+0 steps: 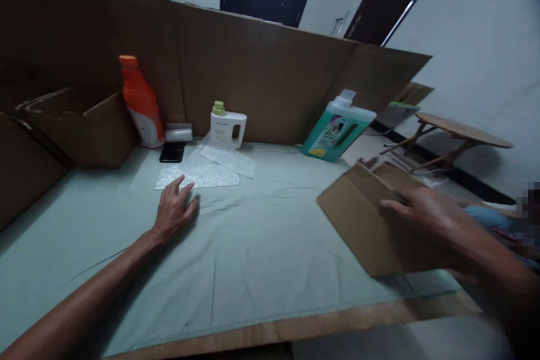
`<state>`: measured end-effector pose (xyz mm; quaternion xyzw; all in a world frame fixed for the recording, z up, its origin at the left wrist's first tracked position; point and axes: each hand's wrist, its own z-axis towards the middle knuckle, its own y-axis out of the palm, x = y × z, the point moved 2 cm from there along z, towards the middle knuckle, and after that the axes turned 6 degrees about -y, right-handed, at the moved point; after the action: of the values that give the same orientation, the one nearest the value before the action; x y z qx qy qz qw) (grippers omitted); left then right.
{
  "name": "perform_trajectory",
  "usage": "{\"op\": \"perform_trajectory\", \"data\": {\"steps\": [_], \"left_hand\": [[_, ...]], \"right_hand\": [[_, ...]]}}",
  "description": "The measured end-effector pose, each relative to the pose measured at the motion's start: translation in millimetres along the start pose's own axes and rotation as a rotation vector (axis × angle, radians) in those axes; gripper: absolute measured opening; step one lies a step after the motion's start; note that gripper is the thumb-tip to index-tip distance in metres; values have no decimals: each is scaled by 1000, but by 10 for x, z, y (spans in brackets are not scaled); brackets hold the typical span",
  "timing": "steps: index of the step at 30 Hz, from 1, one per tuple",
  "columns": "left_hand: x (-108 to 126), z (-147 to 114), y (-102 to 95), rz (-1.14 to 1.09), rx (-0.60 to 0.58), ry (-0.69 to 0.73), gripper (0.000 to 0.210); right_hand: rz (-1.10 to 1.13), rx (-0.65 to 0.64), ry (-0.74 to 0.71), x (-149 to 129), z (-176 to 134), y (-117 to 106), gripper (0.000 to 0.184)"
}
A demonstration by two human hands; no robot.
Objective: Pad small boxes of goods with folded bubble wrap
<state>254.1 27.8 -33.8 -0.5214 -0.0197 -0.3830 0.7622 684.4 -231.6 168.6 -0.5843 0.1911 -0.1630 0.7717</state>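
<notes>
Cardboard box (358, 225) at 4 o'clock in view; right hand (428, 214) grips it, thumb on near side, other fingers mostly hidden. Left hand (172, 208), 8 o'clock: fingers loosely spread, just beside bubble wrap (211, 175). Teal bottle (323, 135) at box's 11 o'clock.

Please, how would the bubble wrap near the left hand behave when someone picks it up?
The bubble wrap would probably be floppy, as its thin sheets lie mostly flat on the cloth. It is likely light, being see-through film with small bubbles. The overlapping pieces may slide apart when lifted.
</notes>
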Motion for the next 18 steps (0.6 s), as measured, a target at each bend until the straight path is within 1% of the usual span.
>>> {"op": "perform_trajectory", "data": {"steps": [1,3,4,5,6,7,8,9,11,13,14,15,16,17,18], "left_hand": [[45,-54,2,-23,-3,23,45],[167,-153,-1,-88,-8,67,44],[237,-194,-11,-128,-13,83,44],[307,-225,-27,-173,-19,91,45],[373,-249,-49,-218,-32,89,48],[429,-263,-76,-261,-53,74,52],[474,-272,-106,-302,-85,49,56],[507,-275,-136,-340,-127,16,59],[542,-275,-192,-411,-209,-57,65],[558,-261,-223,-483,-266,-104,69],[569,-247,-224,-520,-290,-119,72],[587,-225,-211,-556,-315,-129,75],[614,-196,-186,-592,-342,-137,79],[653,-160,-149,-630,-371,-143,82],[703,-118,-104,-669,-401,-147,85]], "right_hand": [[-10,-106,-21,-189,-6,14,25],[76,-178,-120,-608,-59,-20,13],[215,-208,-194,-817,-108,-60,11],[382,-231,-252,-1003,-168,-114,19],[530,-229,-296,-1150,-234,-179,27],[648,-193,-317,-1248,-300,-249,32],[717,-122,-312,-1291,-359,-311,35],[736,-21,-280,-1281,-411,-356,34],[699,217,-157,-1131,-500,-362,28],[664,404,12,-889,-603,-220,23],[657,451,101,-763,-673,-90,21],[661,473,184,-648,-759,72,20],[671,458,254,-554,-862,261,20],[672,397,293,-490,-977,469,22],[674,317,297,-456,-1100,682,26]]}}
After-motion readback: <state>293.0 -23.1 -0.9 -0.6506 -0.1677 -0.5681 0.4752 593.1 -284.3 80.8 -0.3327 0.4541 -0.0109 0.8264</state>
